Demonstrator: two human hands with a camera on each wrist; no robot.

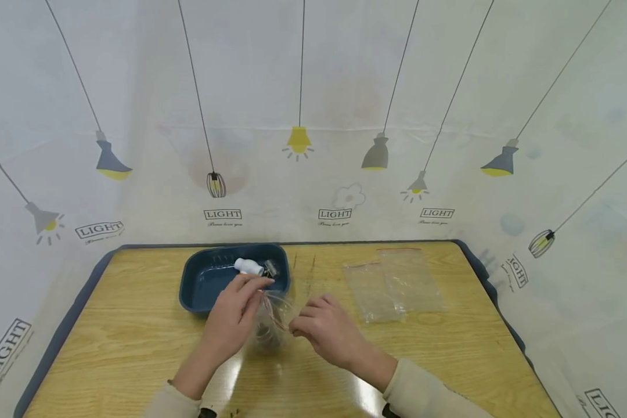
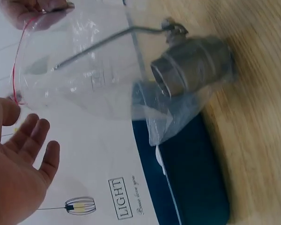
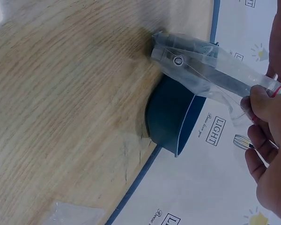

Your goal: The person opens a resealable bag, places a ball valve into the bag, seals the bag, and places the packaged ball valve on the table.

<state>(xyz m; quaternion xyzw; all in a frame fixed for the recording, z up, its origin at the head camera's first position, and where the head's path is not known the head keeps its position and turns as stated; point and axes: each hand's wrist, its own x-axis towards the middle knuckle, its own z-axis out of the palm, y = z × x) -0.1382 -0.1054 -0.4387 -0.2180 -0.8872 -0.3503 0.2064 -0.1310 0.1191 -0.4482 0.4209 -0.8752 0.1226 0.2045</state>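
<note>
A clear zip bag (image 1: 278,305) with a red strip along its mouth hangs upright just above or on the table; I cannot tell if it touches. Inside it sits a metal ball valve (image 2: 196,65) with a long lever handle (image 2: 103,44). My left hand (image 1: 233,313) pinches one end of the bag's mouth between thumb and fingers. At the other end, my right hand (image 1: 329,331) grips the mouth, its thumb pressed over the red strip in the right wrist view. The mouth gapes in the left wrist view.
Behind the left hand stands a dark blue tray (image 1: 204,281), holding a white bottle-like piece (image 1: 248,266) and a small shiny metal part (image 1: 270,268). Two flat clear bags (image 1: 373,296) overlap on the wooden table (image 1: 480,348) to the right. A printed cloth (image 1: 271,191) hangs behind.
</note>
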